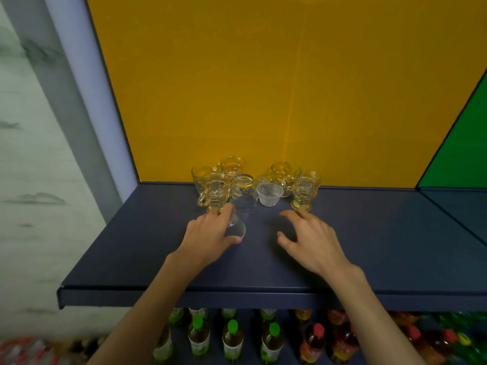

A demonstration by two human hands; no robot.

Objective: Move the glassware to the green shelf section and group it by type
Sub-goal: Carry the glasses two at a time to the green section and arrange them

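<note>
Here, glassware (247,185) crowds a dark blue shelf (369,233) against the yellow back panel (263,88).

Both forearms are bare to the hands, with no sleeves, rings or watch.

A dark blue shelf (369,233) runs across, with a yellow back wall (263,88) behind it. A bunch of glasses stands close together near the back. There are footed glass mugs with handles, like the one on the left (214,192) and the one on the right (304,191). Between them sit a clear glass mug (243,193) and a small ribbed glass cup (269,194). One more small clear glass (235,227) is nearer the front. More to the right, the back wall is green (463,143).
</note>
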